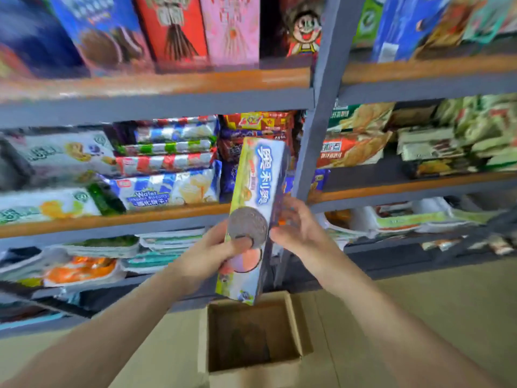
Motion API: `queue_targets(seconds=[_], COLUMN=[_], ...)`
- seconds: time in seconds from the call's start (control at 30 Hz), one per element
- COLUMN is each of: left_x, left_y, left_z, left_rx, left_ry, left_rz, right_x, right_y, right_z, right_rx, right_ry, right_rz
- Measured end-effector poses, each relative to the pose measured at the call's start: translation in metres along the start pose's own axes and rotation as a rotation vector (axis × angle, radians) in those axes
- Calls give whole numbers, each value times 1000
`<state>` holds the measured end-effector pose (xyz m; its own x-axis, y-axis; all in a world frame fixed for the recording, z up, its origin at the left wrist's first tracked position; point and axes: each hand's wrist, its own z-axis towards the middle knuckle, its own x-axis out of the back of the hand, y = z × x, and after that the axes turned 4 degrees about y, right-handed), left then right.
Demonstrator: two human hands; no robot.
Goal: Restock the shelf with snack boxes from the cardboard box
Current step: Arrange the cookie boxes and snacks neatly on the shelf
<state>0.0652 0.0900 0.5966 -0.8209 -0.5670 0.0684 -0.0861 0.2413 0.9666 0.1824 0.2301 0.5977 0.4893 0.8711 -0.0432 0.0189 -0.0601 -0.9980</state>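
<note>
With your left hand (221,252) gripping the cookie box (253,219) low, thumb across its face, and your right hand (293,228) fingers curled loosely at its edge, lift it clear of the cardboard box (251,368) and slide it upright onto the shelf (156,82).

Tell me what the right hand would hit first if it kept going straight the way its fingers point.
Probably the cookie box: the right hand points left and up at its side, fingertips about touching it.
</note>
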Motion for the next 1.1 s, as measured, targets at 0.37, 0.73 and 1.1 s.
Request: queue_targets(seconds=[0.37, 0.73, 1.1], left_x=[140, 376, 502], left_y=[86, 163, 193], left_z=[-50, -69, 3], left_rx=[-388, -762, -660], left_ry=[346, 907, 542], left_rz=[519, 1072, 1155], right_x=[-101, -262, -352], right_y=[-110, -206, -248], right_z=[53, 166, 320], right_rx=[377, 736, 551], right_ry=[-153, 84, 107], right_rz=[-357, -632, -1126])
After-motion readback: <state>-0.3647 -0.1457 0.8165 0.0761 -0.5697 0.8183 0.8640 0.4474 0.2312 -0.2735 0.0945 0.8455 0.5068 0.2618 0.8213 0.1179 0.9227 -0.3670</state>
